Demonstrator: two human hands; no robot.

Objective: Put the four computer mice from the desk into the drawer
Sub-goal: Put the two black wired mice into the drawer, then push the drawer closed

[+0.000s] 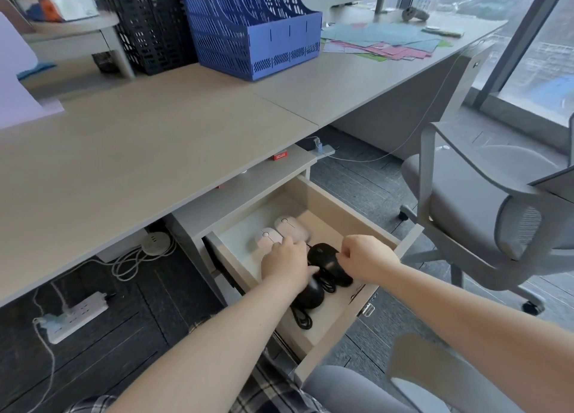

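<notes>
The drawer [351,217] under the desk [149,151] stands pulled out. Inside lie two pale pink mice [290,226] side by side at the back, with two black corded mice in front of them. My left hand [287,265] reaches into the drawer and rests over the nearer black mouse [310,294], fingers touching a pink mouse [267,238]. My right hand [368,259] hovers at the other black mouse [329,260], fingers curled and pinched as if on its cord; the cord itself is hard to make out. A coiled black cable [302,318] lies at the drawer's front.
A blue file rack [257,30] and a black one [146,24] stand at the back of the desk, with coloured papers [388,43] to the right. A grey office chair [484,214] stands right of the drawer. A power strip [74,315] and cables lie on the floor.
</notes>
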